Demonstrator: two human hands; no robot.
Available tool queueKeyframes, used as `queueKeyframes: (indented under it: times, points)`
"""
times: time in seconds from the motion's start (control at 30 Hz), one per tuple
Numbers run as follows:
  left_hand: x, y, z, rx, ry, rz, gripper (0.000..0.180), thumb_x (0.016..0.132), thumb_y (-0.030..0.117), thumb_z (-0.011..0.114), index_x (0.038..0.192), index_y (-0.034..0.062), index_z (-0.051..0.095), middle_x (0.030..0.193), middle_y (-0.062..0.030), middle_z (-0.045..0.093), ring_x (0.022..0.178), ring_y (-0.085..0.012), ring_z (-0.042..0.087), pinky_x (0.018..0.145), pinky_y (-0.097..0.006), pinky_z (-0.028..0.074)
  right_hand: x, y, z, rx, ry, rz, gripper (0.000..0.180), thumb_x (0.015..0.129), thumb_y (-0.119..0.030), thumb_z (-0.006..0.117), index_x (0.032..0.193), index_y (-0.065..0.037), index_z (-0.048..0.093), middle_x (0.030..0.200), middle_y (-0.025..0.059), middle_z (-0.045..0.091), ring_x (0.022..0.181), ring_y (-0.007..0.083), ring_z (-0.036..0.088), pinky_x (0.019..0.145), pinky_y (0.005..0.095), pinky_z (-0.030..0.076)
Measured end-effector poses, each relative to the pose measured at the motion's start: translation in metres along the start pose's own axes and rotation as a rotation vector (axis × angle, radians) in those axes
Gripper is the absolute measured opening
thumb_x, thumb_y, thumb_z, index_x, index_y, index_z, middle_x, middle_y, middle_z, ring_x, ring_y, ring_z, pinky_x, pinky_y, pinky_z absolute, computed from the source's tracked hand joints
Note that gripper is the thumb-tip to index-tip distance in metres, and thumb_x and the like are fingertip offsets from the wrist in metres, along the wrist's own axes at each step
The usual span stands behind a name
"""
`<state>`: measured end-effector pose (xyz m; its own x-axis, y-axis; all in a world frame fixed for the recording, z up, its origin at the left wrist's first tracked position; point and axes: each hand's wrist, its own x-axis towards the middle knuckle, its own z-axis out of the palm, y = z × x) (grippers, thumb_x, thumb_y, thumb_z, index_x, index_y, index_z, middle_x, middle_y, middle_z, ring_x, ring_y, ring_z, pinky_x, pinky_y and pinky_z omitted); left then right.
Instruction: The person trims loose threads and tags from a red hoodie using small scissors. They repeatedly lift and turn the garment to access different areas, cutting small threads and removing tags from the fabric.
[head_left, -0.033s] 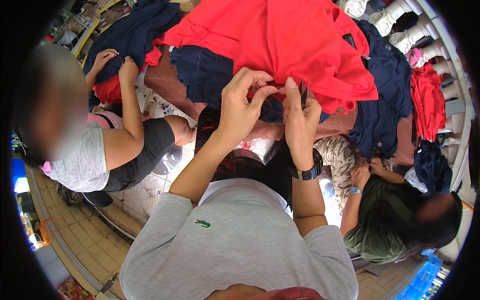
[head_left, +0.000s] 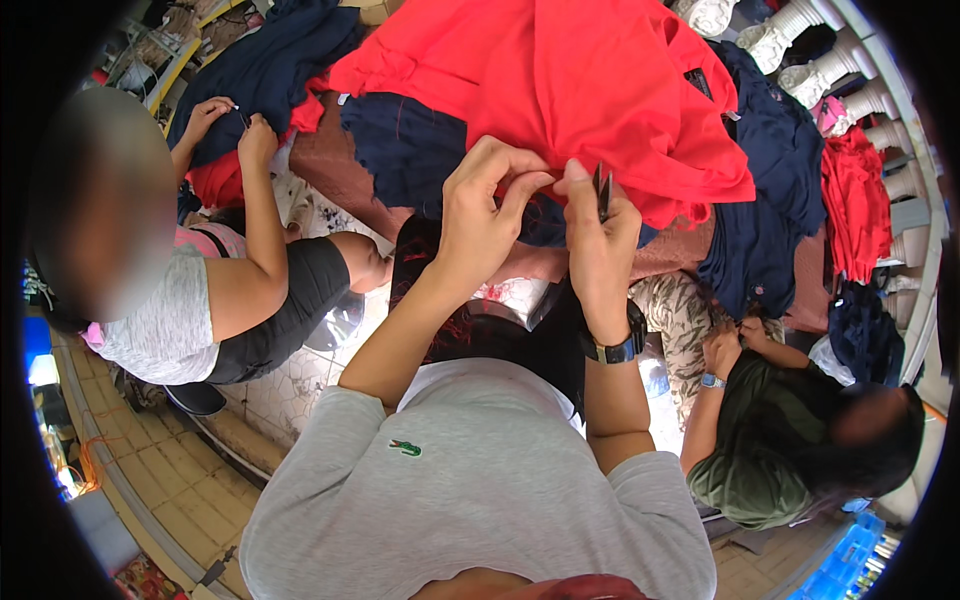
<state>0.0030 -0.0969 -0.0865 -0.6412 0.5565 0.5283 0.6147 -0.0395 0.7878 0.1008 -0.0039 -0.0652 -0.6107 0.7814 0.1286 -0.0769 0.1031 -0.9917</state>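
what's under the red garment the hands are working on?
Under the red garment a navy garment shows at its lower left edge, over a brownish surface. The left hand and right hand pinch the red hem; anything beneath the middle is covered.

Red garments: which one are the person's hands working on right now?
The big red garment spread at top centre. Both the left hand and the right hand pinch its lower edge; the red pile at far right lies untouched.

Bright, even daylight fills the scene, with soft shadows and no harsh glare. The centre is sharp. Fisheye bending curves straight edges near the rim, and black corners frame the round picture.
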Motion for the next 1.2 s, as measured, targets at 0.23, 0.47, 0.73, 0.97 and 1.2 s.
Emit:
queueKeyframes:
  times: [0.23, 0.47, 0.73, 0.97, 1.2]
  points:
    - [-0.013, -0.006, 0.007, -0.418, 0.119, -0.207, 0.008, 0.099, 0.005, 0.064, 0.102, -0.0026, 0.062, 0.092, -0.0063, 0.067, 0.079, -0.0133, 0.066, 0.073, -0.025, 0.054, -0.008, 0.006, -0.007, -0.227, 0.087, -0.516, 0.024, 0.08, 0.005, 0.075, 0.101, 0.0, 0.066, 0.081, 0.0054, 0.06, 0.05, 0.0078, 0.045, 0.048, 0.0247, 0.037]
    - [-0.014, 0.009, 0.014, -0.469, 0.262, -0.158, 0.007, 0.1, 0.001, 0.059, 0.101, -0.0054, 0.059, 0.095, -0.0153, 0.072, 0.086, -0.0176, 0.072, 0.079, -0.029, 0.058, 0.018, -0.003, -0.007, -0.483, 0.04, -0.91, 0.035, 0.077, 0.013, 0.07, 0.107, -0.005, 0.072, 0.109, 0.0073, 0.063, 0.068, 0.0112, 0.058, 0.053, 0.0248, 0.044]
    - [0.018, 0.014, 0.0, 0.007, 0.329, 0.268, 0.022, 0.088, -0.011, 0.064, 0.109, -0.0025, 0.063, 0.091, -0.0149, 0.066, 0.079, -0.0247, 0.07, 0.074, -0.031, 0.057, 0.042, -0.021, -0.01, -0.392, -0.202, -0.828, 0.037, 0.073, 0.019, 0.063, 0.105, -0.001, 0.068, 0.095, 0.0122, 0.061, 0.075, 0.0245, 0.064, 0.064, 0.0335, 0.05]
    - [0.041, -0.009, -0.004, -0.208, 0.2, 0.222, 0.017, 0.086, -0.007, 0.071, 0.101, -0.0013, 0.066, 0.091, -0.0095, 0.064, 0.082, -0.0158, 0.064, 0.076, -0.027, 0.053, 0.046, -0.027, -0.012, -0.197, -0.291, -0.446, 0.013, 0.099, -0.008, 0.061, 0.104, 0.004, 0.067, 0.085, 0.0114, 0.058, 0.078, 0.0199, 0.057, 0.072, 0.0305, 0.046]
    - [0.042, 0.01, -0.001, -0.062, 0.212, 0.307, 0.012, 0.087, -0.005, 0.072, 0.097, -0.0027, 0.066, 0.091, -0.0071, 0.062, 0.079, -0.0125, 0.062, 0.074, -0.025, 0.051, 0.049, -0.027, -0.012, -0.122, -0.295, -0.317, 0.023, 0.104, -0.015, 0.057, 0.103, 0.006, 0.066, 0.086, 0.009, 0.06, 0.081, 0.0143, 0.054, 0.076, 0.0291, 0.045]
